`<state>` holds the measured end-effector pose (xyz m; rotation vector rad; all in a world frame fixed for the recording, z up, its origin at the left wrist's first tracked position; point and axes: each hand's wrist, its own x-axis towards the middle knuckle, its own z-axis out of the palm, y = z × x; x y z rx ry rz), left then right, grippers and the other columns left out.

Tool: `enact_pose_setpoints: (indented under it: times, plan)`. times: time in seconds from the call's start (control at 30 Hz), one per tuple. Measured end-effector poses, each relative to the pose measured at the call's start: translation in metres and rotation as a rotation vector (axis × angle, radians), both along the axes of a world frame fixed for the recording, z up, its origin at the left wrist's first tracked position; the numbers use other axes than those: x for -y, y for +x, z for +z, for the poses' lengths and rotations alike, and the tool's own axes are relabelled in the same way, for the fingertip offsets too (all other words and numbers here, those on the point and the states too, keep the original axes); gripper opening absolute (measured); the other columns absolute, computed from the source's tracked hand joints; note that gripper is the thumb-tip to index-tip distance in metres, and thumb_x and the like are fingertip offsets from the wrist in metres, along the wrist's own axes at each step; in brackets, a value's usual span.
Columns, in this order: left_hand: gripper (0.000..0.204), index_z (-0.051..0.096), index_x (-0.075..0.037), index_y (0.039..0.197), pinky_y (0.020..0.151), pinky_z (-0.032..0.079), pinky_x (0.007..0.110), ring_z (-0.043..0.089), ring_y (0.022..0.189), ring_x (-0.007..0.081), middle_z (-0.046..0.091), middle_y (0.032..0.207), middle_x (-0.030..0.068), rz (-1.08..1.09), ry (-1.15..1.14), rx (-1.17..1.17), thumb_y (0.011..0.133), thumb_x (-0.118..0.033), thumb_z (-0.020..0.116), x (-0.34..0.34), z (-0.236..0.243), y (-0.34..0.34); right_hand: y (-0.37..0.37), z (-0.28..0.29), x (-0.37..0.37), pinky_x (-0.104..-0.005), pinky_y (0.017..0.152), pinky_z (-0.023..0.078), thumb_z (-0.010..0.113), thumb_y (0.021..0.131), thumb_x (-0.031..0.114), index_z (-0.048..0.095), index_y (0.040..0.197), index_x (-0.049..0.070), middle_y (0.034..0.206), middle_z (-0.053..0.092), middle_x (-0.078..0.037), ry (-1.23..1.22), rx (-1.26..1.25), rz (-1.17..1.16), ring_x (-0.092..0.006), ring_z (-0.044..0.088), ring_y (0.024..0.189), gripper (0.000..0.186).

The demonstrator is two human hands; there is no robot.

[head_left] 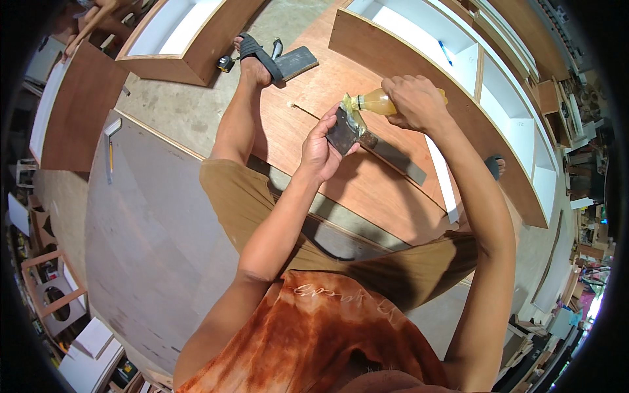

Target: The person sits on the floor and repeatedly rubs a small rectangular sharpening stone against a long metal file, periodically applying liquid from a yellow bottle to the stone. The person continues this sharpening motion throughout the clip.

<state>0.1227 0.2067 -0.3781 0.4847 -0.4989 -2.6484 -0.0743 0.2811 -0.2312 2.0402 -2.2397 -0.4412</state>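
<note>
The left grip holds a dark plate above the plywood panel, inside its near edge, while the right grip clasps a yellow bottle beside it, yellowish paste already smearing one plate edge, its face largely bare, so coating seems only partly done.

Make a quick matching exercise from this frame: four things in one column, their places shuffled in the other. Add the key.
Things:
1. bottle
2. dark flat plate
3. blue pen
4. tape measure

Places:
A. held in the left hand
B. inside a white compartment of the cabinet
C. beside the left foot
D. gripped in the right hand

Pairs: 1-D, 2-A, 3-B, 4-C
</note>
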Motion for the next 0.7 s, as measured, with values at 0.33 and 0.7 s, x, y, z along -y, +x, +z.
enact_pose_setpoints:
  times: [0.33,0.7]
  plan:
    - [0.047,0.049,-0.019,0.148,0.074,0.061,0.039,0.069,0.1,0.0152,0.066,0.122,0.0011,-0.016,0.021,-0.032,0.102,-0.027,0.051,-0.009,0.024,-0.003,0.001,0.014,-0.009,-0.0421,0.077,0.056,0.085,0.071,0.03,0.058,0.101,0.006,0.095,0.07,-0.011,0.017,-0.07,-0.009,-0.0302,0.07,0.092,0.048]
    - [0.049,0.047,-0.017,0.15,0.086,0.06,0.048,0.067,0.113,0.02,0.063,0.134,0.0035,-0.056,-0.027,-0.084,0.103,-0.028,0.05,-0.012,0.015,-0.007,0.0,0.016,-0.019,-0.0431,0.077,0.055,0.083,0.073,0.036,0.055,0.1,0.007,0.093,0.068,-0.011,0.049,-0.084,-0.046,-0.03,0.069,0.091,0.049]
